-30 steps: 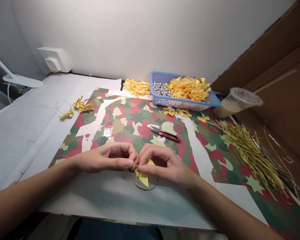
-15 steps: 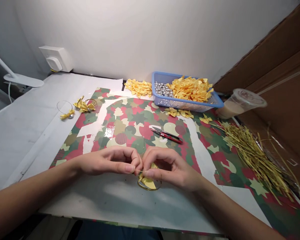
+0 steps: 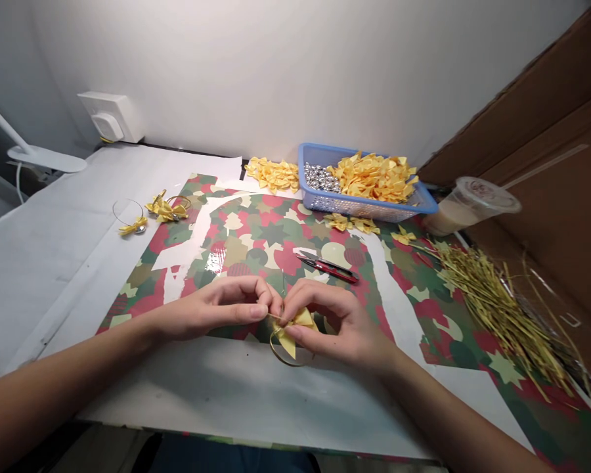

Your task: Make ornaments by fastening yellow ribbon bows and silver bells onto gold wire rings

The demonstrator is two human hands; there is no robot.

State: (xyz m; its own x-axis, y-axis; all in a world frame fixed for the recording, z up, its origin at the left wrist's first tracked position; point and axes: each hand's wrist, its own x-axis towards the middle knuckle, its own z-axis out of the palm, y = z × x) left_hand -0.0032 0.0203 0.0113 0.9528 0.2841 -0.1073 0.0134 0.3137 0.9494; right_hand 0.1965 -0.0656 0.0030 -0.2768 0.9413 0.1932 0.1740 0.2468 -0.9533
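Ribbon bow [image 3: 289, 344], yellow, is pinched between the thumb and fingers of the right hand [image 3: 337, 322], a gold wire ring [image 3: 278, 359] hanging under it. Just beside, the left hand [image 3: 229, 305], thumb straight and fingers curled, has its fingertips together on a thin strand [image 3: 274, 317]. Both forearms [image 3: 79, 368] slant inward from the lower corners. Beyond the hands lie red-handled snips [image 3: 328, 268] on a patterned sheet [image 3: 256, 253]; farther back stands a blue basket [image 3: 354, 205].
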